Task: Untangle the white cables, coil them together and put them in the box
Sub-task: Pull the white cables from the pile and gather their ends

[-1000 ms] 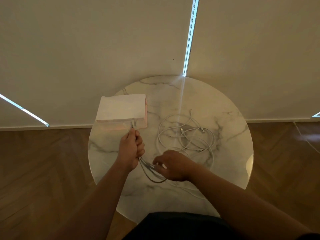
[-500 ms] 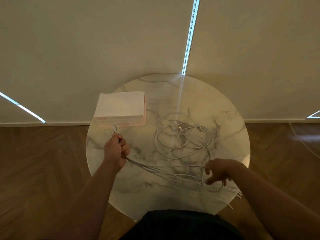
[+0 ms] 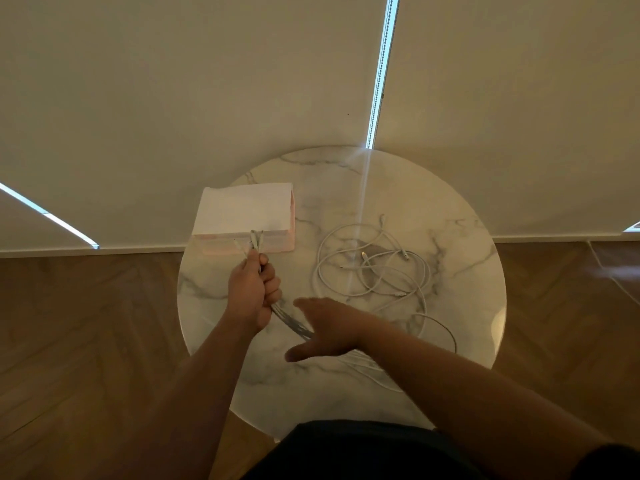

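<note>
My left hand (image 3: 254, 291) grips a bundle of white cables (image 3: 292, 323) near their plug ends, which stick up in front of the box (image 3: 242, 216). The box is white on top with pink sides and stands at the table's left rear. The bundle runs down and right under my right hand (image 3: 329, 329), whose fingers are stretched out over the strands with the thumb spread. I cannot see whether it touches them. A loose tangle of white cables (image 3: 374, 268) lies on the table's right half, one strand looping toward the front edge.
Everything sits on a round marble table (image 3: 450, 237). It stands against a pale wall with bright light slits. Wooden floor surrounds it on both sides. A thin cord (image 3: 609, 271) lies on the floor at the right.
My right hand has come back from the table's right front edge to the middle, close to my left hand, with its fingers now spread. My left hand has shifted a little right.
</note>
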A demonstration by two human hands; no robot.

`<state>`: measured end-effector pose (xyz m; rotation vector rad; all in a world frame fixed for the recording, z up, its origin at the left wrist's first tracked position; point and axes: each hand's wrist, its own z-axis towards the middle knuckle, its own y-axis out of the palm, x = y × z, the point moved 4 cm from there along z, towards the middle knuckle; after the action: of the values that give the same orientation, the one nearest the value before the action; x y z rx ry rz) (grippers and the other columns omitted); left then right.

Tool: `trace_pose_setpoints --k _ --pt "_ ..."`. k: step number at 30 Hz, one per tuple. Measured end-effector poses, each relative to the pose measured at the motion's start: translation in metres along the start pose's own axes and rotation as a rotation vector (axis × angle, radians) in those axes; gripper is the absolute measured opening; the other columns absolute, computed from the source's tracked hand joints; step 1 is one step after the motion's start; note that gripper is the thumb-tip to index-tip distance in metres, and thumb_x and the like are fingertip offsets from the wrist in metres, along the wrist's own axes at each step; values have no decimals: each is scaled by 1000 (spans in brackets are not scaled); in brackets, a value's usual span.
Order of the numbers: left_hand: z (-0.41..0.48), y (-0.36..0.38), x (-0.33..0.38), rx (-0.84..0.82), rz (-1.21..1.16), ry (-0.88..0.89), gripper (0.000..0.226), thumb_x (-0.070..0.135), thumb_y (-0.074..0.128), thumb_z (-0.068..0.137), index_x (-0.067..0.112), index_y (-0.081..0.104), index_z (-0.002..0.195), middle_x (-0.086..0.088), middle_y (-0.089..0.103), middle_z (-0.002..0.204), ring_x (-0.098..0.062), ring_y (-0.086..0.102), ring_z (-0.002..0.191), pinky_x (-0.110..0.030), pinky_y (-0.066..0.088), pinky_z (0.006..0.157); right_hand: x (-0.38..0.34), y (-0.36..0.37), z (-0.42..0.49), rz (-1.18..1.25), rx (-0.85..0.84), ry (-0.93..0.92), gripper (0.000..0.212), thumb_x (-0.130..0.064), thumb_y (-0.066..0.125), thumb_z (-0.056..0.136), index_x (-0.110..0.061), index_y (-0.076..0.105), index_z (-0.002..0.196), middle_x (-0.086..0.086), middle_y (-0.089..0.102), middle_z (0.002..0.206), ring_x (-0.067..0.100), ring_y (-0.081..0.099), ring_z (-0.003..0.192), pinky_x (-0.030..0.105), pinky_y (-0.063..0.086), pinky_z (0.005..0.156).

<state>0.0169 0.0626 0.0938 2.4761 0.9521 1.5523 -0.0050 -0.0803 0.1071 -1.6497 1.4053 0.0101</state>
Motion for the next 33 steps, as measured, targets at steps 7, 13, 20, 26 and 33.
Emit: trace_pose_setpoints --k 7,13,20,26,33 --pt "3 -18 7 52 -22 1 39 36 29 107 20 41 74 7 24 48 -5 15 34 -15 11 34 53 40 10 168 -12 138 38 -45 57 93 -9 62 80 9 63 72 21 62 65 27 44 56" --pt "11 -54 -4 145 96 -5 37 32 28 107 20 40 73 9 27 46 -5 17 34 -15 14 36 128 45 -28 176 -174 227 39 -43 57 94 -15 56 68 2 56 57 16 55 47 25 47 51" --pt "12 -63 4 185 350 66 36 25 31 105 17 41 71 3 28 50 -7 21 35 -17 18 36 148 40 -55 217 -278 224 39 -38 63 90 -12 59 61 -2 57 49 13 55 46 33 53 62" --pt "-7 -5 -18 -282 1274 155 38 27 40 103 11 58 74 1 70 66 -9 55 50 -27 45 57 121 26 -44 53 -54 162 36 -38 62 90 -14 62 63 1 55 62 10 49 54 25 38 56" --pt "-37 41 -95 -508 1179 -1 35 34 39 103 12 62 89 -3 75 90 -15 70 88 -37 52 90 96 21 -40 -44 36 183 30 -31 61 84 -13 55 61 -4 47 62 13 46 57 26 38 54"
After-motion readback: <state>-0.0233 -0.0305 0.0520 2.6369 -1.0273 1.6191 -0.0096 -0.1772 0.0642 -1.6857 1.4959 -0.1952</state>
